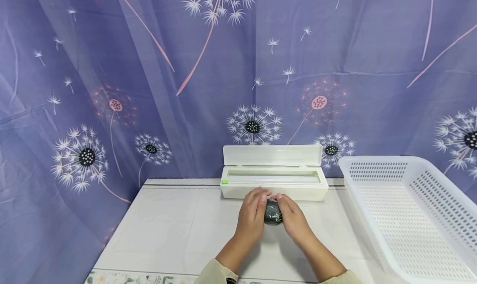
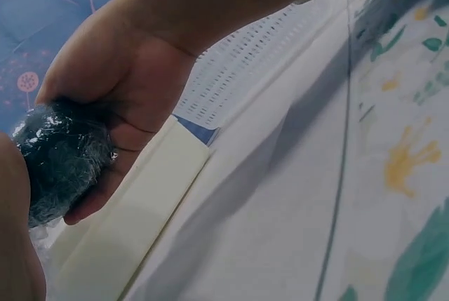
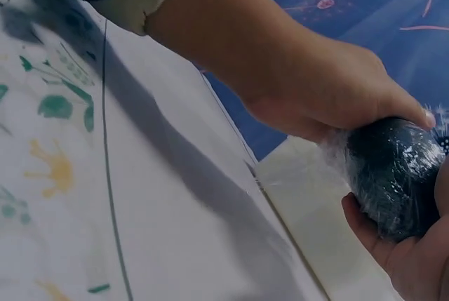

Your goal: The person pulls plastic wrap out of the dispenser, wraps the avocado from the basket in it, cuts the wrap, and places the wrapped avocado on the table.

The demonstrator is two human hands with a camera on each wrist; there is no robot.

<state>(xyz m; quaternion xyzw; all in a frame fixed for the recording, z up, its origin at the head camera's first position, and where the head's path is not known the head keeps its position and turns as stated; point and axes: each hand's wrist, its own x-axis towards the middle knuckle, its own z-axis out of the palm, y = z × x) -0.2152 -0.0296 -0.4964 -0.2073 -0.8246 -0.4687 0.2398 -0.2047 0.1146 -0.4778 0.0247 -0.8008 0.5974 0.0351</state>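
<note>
Both hands hold a dark green, rounded thing wrapped in clear cling film (image 1: pixel 273 212) in front of a white box. My left hand (image 1: pixel 252 217) curls round its left side. From the right, my right hand (image 1: pixel 296 222) grips it, with the thumb near its top. In the left wrist view the wrapped thing (image 2: pixel 64 154) shines under creased film, the right hand's palm (image 2: pixel 144 80) against it. Loose film (image 3: pixel 333 161) trails from it in the right wrist view, below the left hand (image 3: pixel 337 87). The fingers hide part of it.
The white cling film box (image 1: pixel 273 191) stands at the table's back, lid (image 1: pixel 273 155) raised, a film roll (image 1: pixel 273 179) inside and a green slider (image 1: pixel 225 181) at its left. A white perforated basket (image 1: pixel 367 226) stands on the right. Behind hangs a blue dandelion-print curtain (image 1: pixel 201 122).
</note>
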